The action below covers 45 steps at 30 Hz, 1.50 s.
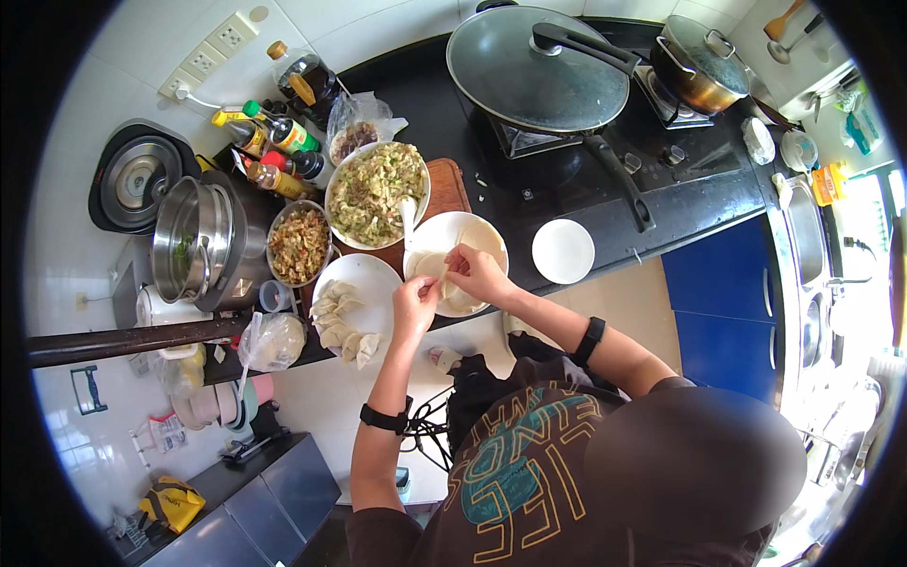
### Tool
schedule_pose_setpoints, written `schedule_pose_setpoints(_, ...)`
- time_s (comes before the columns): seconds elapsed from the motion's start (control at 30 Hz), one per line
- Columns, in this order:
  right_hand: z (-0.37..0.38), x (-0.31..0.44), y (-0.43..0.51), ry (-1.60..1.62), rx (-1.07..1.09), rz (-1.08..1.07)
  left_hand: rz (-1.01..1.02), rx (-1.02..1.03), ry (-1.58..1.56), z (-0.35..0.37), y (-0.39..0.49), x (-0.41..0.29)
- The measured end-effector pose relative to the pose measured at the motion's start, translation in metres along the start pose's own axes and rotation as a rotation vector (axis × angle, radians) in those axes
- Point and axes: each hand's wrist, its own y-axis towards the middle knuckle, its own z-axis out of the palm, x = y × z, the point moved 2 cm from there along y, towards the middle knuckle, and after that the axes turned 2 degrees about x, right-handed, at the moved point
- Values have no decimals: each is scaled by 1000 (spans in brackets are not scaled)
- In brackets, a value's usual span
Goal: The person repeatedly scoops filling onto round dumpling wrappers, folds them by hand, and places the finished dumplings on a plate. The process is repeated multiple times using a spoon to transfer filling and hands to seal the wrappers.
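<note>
My left hand (414, 306) and my right hand (478, 275) meet over the near side of a white plate, fingertips pinched on the edge of a dumpling wrapper (446, 282) held between them. Round dough wrappers (482, 237) lie on the white plate (441, 225) underneath. Left of it, a second white plate (379, 273) holds several folded dumplings (336, 315). Behind stands a large bowl of chopped filling (375, 188) with a white spoon (407, 212) in it. A smaller metal bowl of diced food (299, 244) sits to its left. Whether filling is inside the held wrapper is hidden.
A small white bowl (563, 251) stands right of the plates, near the counter's front edge. A lidded wok (538, 71) is on the stove, its handle (623, 184) pointing towards me. Seasoning bottles (287, 131), a steel pot (181, 244) and a plastic bag (273, 341) crowd the left.
</note>
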Motion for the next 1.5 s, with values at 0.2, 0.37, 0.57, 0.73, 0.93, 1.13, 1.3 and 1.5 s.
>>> schedule_pose_setpoints(0.2, 3, 5, 2, -23, 12, 6, -34, 2, -11, 2, 5, 2)
schedule_pose_setpoints(0.37, 4, 6, 2, -18, 10, 9, -38, 78, 59, -3, 10, -1)
schedule_pose_setpoints(0.57, 4, 3, -1, -30, -51, -16, -16, 94, 39, -3, 12, -4)
schedule_pose_setpoints(0.73, 3, 2, -3, -111, -83, -32, -29, 109, 85, -5, 13, -2)
schedule_pose_setpoints(0.93, 3, 5, -6, -127, -86, -38, -17, 45, -19, 2, 14, 1)
schedule_pose_setpoints(1.13, 1, 6, -8, -235, -101, -79, 89, -116, -22, -4, 18, 15)
schedule_pose_setpoints(1.3, 3, 7, -9, -315, -124, -95, -288, -93, -619, -9, 5, 28)
schedule_pose_setpoints(1.5, 4, 13, -11, -194, -113, -119, -226, -36, -355, -5, 18, 19)
